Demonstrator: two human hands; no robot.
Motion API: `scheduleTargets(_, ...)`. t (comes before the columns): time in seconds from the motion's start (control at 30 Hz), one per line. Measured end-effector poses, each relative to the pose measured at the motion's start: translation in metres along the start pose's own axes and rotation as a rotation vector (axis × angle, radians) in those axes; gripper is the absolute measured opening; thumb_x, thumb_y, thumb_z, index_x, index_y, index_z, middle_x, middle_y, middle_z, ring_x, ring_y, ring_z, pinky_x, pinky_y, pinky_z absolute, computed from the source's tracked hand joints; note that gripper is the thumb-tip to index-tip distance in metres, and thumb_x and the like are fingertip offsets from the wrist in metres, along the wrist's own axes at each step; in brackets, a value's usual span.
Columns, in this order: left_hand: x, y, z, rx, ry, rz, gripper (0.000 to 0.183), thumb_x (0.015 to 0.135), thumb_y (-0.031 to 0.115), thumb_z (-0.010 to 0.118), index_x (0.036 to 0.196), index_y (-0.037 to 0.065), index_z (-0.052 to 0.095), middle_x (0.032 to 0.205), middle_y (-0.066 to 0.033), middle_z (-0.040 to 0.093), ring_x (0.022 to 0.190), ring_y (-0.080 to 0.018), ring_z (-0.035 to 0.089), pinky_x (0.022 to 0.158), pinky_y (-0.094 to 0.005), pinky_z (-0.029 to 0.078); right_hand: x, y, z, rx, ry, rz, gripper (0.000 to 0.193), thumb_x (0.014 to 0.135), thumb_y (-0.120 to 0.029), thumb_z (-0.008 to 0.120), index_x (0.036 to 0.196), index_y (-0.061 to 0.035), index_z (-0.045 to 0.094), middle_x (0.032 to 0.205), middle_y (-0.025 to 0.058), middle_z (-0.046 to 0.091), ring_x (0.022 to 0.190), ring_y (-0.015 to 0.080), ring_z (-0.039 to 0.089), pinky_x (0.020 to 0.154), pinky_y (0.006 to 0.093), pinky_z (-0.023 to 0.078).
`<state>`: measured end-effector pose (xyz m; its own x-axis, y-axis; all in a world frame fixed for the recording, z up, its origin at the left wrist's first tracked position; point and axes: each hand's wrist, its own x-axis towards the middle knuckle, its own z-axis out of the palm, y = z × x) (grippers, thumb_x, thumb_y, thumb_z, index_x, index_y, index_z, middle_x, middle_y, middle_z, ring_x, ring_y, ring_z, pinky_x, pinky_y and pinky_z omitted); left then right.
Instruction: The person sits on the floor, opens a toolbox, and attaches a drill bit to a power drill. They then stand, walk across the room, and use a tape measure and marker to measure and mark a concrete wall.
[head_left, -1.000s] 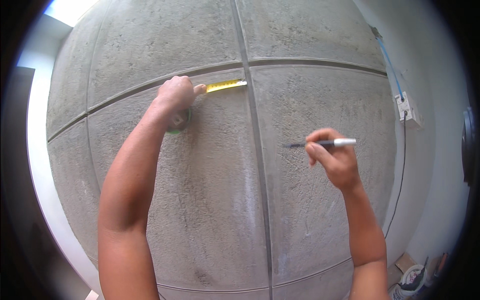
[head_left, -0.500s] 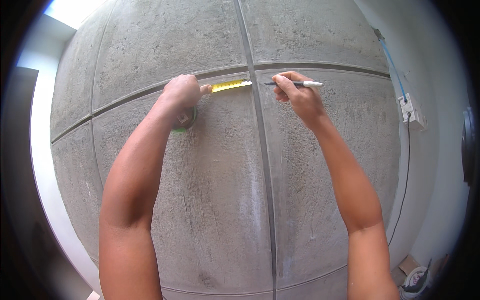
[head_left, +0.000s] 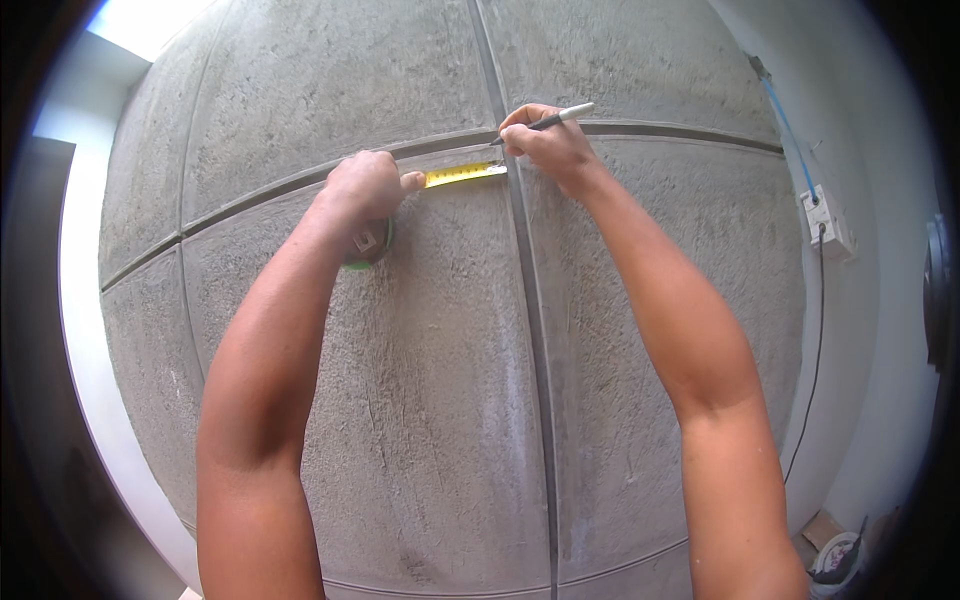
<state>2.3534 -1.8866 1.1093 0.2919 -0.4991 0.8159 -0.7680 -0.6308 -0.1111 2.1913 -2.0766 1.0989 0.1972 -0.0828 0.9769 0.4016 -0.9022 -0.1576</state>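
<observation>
My left hand (head_left: 365, 188) is closed around a tape measure (head_left: 455, 177), its yellow blade pulled out to the right along the concrete wall (head_left: 420, 330). The blade's metal end lies at the upright groove (head_left: 525, 240), just below the level groove. Part of the green and dark case shows under my wrist; the rest is hidden by the hand. In my right hand (head_left: 545, 145) is a black marker (head_left: 560, 117) with a pale back end. Its tip points down-left at the wall, a little above the blade's end; whether it touches cannot be told.
Dark grooves split the rough grey wall into large panels. On the white wall at right hangs an electrical box (head_left: 826, 222) with a blue cable (head_left: 788, 135) above and a black cord (head_left: 812, 370) below. A bucket (head_left: 836, 560) with tools stands at lower right.
My right hand has moved left and up across the upright groove, bringing the marker's tip near the blade's end. The marker now tilts more steeply. My left hand and the tape have hardly moved.
</observation>
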Motion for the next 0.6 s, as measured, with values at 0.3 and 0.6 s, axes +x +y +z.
scheduleTargets(0.3,-0.0038,-0.0006,0.0020,-0.048,0.000,-0.033,0.062,0.100,0.059,0.056,0.091,0.002,0.078,0.082,-0.0169,0.073,0.082,-0.0252,0.073,0.077,-0.0456,0.058,-0.0055,0.0057,-0.0014,0.043,-0.023,0.019,0.016,0.085,-0.015,0.067,0.094,-0.0023,0.071,0.078,0.0074,0.067,0.074,0.0153,0.062,0.071,0.0327,0.051)
scheduleTargets(0.6,-0.0030,0.0030,0.0023,-0.055,-0.024,-0.032,0.061,0.102,0.057,0.056,0.088,0.002,0.078,0.076,-0.0151,0.070,0.074,-0.0230,0.072,0.071,-0.0437,0.058,-0.0037,0.0090,-0.0016,0.064,-0.047,0.012,0.019,0.084,-0.019,0.070,0.095,-0.0029,0.071,0.077,0.0073,0.068,0.072,0.0156,0.062,0.070,0.0322,0.050)
